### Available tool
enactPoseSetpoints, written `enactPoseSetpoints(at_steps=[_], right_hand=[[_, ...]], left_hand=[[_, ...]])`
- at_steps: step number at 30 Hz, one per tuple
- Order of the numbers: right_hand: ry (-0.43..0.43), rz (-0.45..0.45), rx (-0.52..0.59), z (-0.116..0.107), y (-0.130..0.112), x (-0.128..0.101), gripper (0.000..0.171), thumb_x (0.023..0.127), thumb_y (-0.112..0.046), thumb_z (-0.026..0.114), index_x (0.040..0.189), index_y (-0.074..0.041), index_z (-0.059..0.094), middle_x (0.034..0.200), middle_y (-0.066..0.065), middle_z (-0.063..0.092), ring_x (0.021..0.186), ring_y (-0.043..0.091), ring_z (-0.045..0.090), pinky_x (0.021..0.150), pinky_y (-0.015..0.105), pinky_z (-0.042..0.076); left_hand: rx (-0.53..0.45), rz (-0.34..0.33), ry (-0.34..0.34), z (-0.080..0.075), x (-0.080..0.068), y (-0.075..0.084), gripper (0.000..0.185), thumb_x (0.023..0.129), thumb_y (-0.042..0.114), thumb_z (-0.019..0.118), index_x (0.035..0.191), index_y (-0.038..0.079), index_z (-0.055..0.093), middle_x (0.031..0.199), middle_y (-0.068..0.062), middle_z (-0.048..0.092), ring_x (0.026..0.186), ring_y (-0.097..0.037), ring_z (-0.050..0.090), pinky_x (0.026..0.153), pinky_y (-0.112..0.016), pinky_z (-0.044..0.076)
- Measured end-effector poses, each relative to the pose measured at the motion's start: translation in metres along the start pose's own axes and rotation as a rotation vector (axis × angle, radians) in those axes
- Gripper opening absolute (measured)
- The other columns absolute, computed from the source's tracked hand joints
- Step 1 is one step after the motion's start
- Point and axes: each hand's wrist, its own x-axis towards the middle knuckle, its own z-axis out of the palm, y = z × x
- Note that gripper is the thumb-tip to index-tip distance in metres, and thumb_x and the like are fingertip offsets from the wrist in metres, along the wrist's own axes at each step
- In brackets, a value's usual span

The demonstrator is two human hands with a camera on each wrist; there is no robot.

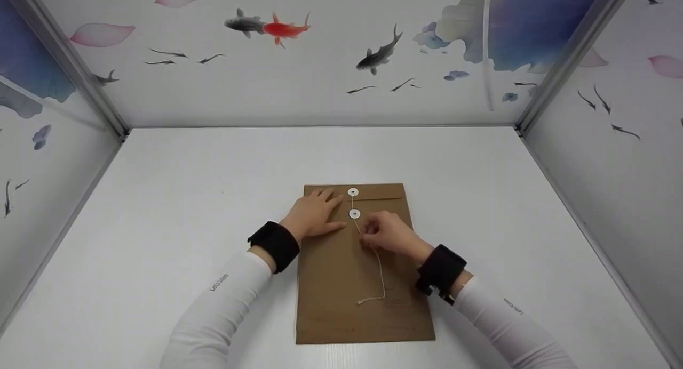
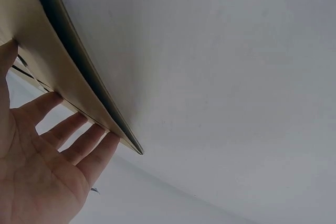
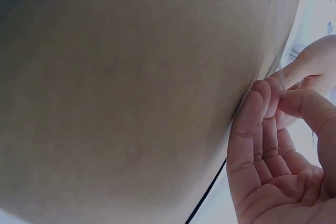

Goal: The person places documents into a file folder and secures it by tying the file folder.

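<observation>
A brown paper document envelope (image 1: 341, 283) lies flat on the white table, its flap at the far end. Two white string-tie buttons (image 1: 354, 214) sit one above the other near the flap, joined by a pale string (image 1: 381, 270). From the lower button the string runs to my right hand (image 1: 392, 233), whose thumb and fingertips pinch it; its loose end trails over the envelope. My left hand (image 1: 315, 214) rests with spread, straight fingers on the envelope's upper left. In the left wrist view its fingertips touch the envelope (image 2: 68, 66), whose edge gapes slightly.
The white table (image 1: 187, 198) stretches around the envelope on all sides. White panels (image 1: 320, 91) printed with fish and petals enclose the back and both sides, joined by grey metal corner posts. Black bands (image 1: 275, 246) circle both wrists.
</observation>
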Motion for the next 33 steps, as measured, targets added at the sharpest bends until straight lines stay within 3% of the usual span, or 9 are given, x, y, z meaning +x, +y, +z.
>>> enactPoseSetpoints(at_steps=[10, 24, 29, 33], right_hand=[[-0.001, -0.064, -0.048, -0.021, 0.010, -0.001, 0.009, 0.086, -0.007, 0.079, 0.089, 0.001, 0.076, 0.080, 0.016, 0.077, 0.060, 0.001, 0.055, 0.059, 0.018, 0.047], [0.022, 0.002, -0.127, -0.053, 0.035, 0.014, 0.010, 0.090, -0.005, 0.073, 0.092, 0.004, 0.077, 0.081, 0.016, 0.075, 0.062, 0.004, 0.052, 0.058, 0.019, 0.043], [0.058, -0.039, -0.171, -0.062, 0.043, 0.021, 0.012, 0.094, -0.006, 0.070, 0.095, 0.004, 0.075, 0.090, 0.019, 0.075, 0.071, 0.012, 0.056, 0.066, 0.022, 0.044], [0.065, -0.032, -0.203, -0.068, 0.046, 0.028, 0.014, 0.097, -0.006, 0.066, 0.098, 0.005, 0.073, 0.096, 0.021, 0.074, 0.082, 0.024, 0.065, 0.073, 0.030, 0.051]], left_hand=[[-0.012, -0.004, -0.006, -0.002, -0.002, 0.001, 0.073, 0.100, 0.057, 0.056, 0.157, 0.014, 0.042, 0.163, -0.017, 0.040, 0.150, -0.037, 0.041, 0.112, -0.054, 0.048], [-0.004, -0.017, -0.019, 0.000, -0.002, 0.001, 0.074, 0.100, 0.059, 0.054, 0.158, 0.015, 0.040, 0.164, -0.016, 0.039, 0.151, -0.036, 0.040, 0.113, -0.053, 0.047], [-0.004, -0.016, -0.014, 0.000, -0.002, 0.002, 0.074, 0.100, 0.059, 0.054, 0.158, 0.015, 0.039, 0.164, -0.016, 0.038, 0.151, -0.036, 0.039, 0.113, -0.053, 0.047], [0.001, -0.019, -0.018, 0.000, -0.002, 0.002, 0.074, 0.100, 0.059, 0.054, 0.159, 0.016, 0.038, 0.165, -0.016, 0.038, 0.152, -0.036, 0.039, 0.114, -0.052, 0.047]])
